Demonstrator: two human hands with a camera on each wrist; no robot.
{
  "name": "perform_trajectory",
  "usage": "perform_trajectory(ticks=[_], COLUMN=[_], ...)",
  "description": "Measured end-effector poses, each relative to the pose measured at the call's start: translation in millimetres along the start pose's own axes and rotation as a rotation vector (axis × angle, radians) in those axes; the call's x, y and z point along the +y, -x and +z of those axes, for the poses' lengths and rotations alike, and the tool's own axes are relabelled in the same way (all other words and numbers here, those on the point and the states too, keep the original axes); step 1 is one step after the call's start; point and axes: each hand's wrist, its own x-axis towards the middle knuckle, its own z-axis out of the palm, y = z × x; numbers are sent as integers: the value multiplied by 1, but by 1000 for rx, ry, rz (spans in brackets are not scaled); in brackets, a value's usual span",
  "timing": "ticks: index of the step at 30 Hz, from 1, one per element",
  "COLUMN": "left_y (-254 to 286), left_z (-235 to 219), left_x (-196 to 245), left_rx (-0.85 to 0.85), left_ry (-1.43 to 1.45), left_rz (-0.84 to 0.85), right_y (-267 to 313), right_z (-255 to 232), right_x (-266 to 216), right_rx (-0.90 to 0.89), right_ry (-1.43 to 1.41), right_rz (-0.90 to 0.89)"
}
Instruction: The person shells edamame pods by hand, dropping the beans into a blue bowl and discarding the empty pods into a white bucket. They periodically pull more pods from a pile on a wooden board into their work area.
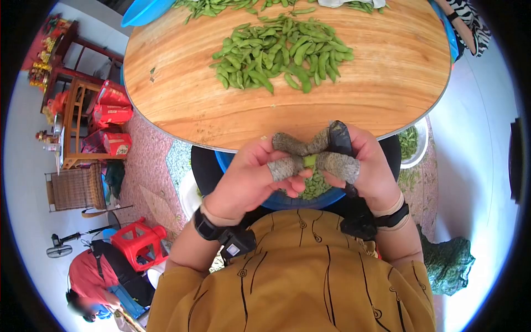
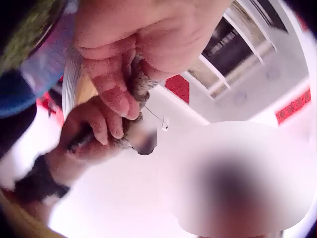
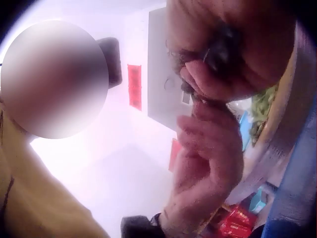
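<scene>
While the left hand [image 1: 246, 174] and right hand [image 1: 368, 163] pinch one green pod [image 1: 310, 161] at frame centre, they partly block one blue basin [image 1: 330, 200] of green beans [image 1: 315, 187]. One main pod heap [image 1: 282, 52] lies on the counter [image 1: 182, 99], upper centre; one white basin [image 1: 423, 145] holding greens [image 1: 408, 143], right; one red stool [image 1: 133, 242], lower left.

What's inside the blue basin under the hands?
Shelled beans show inside the blue basin. The left hand and right hand hide part of its contents, and the beans cover the bottom beneath them, so their depth can't be told.
</scene>
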Motion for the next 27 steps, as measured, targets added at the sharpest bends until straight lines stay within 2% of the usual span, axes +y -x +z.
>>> perform_trajectory(ticks=[1,2,3,4,6,7,9,11,13,14,16,18,20,22,24,27], left_y=[2,4,5,5,7,8,9,9,8,8,8,9,9,8,6,6], left_z=[3,7,9,9,9,10,12,10,7,4,4,6,7,8,7,7], left_x=[4,8,9,8,8,9,15,15,11,7,2,-2,-4,-8,-13,-19], left_rx=[0,24,48,48,-19,-19,-23,3,29,63,102,224,232,237,268,263], left_ry=[0,-242,-483,-483,-681,-681,-618,-592,-563,-503,-442,-391,-400,-406,-505,-502], left_rz=[-1,-16,-32,-33,54,55,-100,-123,-152,-91,-26,137,179,218,271,355], right_y=[1,1,1,1,2,2,1,1,0,1,3,5,9,13,14,13], right_z=[2,2,2,2,3,3,-2,-4,-3,-1,6,14,19,21,21,21], right_x=[-3,-2,0,0,-1,-2,4,7,9,7,-1,1,4,8,10,14], right_rx=[88,89,92,95,69,41,9,-19,1,1,127,139,156,112,104,106], right_ry=[79,78,261,444,536,628,607,582,613,611,467,501,535,550,560,569], right_rz=[31,32,-41,-114,-103,-93,-107,-119,-231,-229,71,92,114,24,44,31])
